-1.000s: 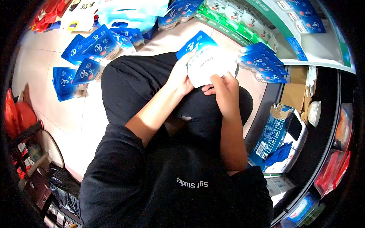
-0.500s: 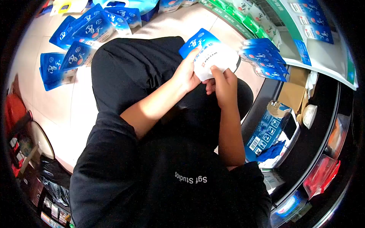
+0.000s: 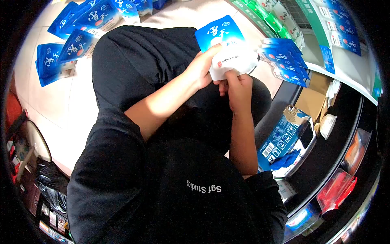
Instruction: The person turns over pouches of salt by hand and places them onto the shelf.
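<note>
A blue and white pouch [image 3: 221, 32] is held up above my crossed legs, its blue end pointing away from me. My left hand [image 3: 205, 67] grips its left side, with the fingers partly hidden behind it. At the lower white edge, my right hand [image 3: 237, 83] pinches the pouch between thumb and fingers. Similar blue pouches [image 3: 284, 61] lie fanned out to the right of the held one. More of them [image 3: 95, 16] are spread on the floor at the upper left, and a smaller group [image 3: 50, 61] lies beside my left knee.
On the right are an opened blue box [image 3: 278, 138], a white bowl [image 3: 328, 126] and a dark shelf holding a red package [image 3: 336, 191]. Green and white packs [image 3: 280, 24] stand at the upper right. A black plastic bag [image 3: 50, 179] sits at the lower left.
The view has shifted, so the floor pouches appear higher and further left. The held pouch has turned, its blue end now more upright. Both hands keep hold of it.
</note>
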Demonstrator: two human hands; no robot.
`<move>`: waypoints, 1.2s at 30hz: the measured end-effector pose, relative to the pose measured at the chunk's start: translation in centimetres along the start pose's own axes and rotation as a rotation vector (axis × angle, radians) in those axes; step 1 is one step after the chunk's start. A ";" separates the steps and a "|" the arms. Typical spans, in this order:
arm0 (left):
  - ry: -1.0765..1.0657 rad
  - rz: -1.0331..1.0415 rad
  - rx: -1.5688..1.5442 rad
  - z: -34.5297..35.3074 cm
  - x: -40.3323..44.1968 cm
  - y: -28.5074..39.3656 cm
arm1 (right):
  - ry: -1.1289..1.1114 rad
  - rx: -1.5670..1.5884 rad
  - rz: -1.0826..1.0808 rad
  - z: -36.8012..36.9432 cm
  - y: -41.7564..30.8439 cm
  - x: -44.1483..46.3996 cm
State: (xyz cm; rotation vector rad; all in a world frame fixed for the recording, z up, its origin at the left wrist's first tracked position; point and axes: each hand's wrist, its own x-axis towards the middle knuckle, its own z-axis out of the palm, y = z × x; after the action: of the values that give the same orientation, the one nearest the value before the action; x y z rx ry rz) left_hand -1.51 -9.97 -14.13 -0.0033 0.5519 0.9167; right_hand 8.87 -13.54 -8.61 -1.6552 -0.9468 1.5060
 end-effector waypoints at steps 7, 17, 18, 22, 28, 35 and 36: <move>-0.004 0.096 0.144 0.4 -0.8 0.4 | 0.008 -0.108 -0.071 0.1 0.7 0.6; -0.006 0.306 0.234 0.9 -0.5 -0.9 | -0.070 0.596 -0.129 -0.1 -0.4 0.7; -0.038 0.284 0.207 1.0 -0.6 -1.0 | -0.071 0.596 -0.129 -0.2 -0.1 1.3; -0.066 0.194 0.091 1.2 -0.6 -1.4 | 0.227 0.239 -0.384 -0.7 -0.5 2.4; -0.059 0.099 -0.097 1.5 -0.1 -1.0 | 0.299 -0.133 -0.476 -1.3 -5.4 0.1; 0.128 0.010 -0.104 1.1 0.4 -1.4 | 0.402 -0.522 -0.608 -1.5 -5.6 0.2; 0.132 0.012 -0.102 0.9 0.4 -1.3 | 0.445 -0.558 -0.663 -0.9 -5.4 -0.2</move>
State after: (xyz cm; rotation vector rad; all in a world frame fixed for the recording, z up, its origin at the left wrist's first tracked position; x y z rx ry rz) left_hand 0.11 -10.28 -13.87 -0.1538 0.6269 0.9597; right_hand 9.46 -11.06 -3.78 -1.6836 -1.5364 0.4251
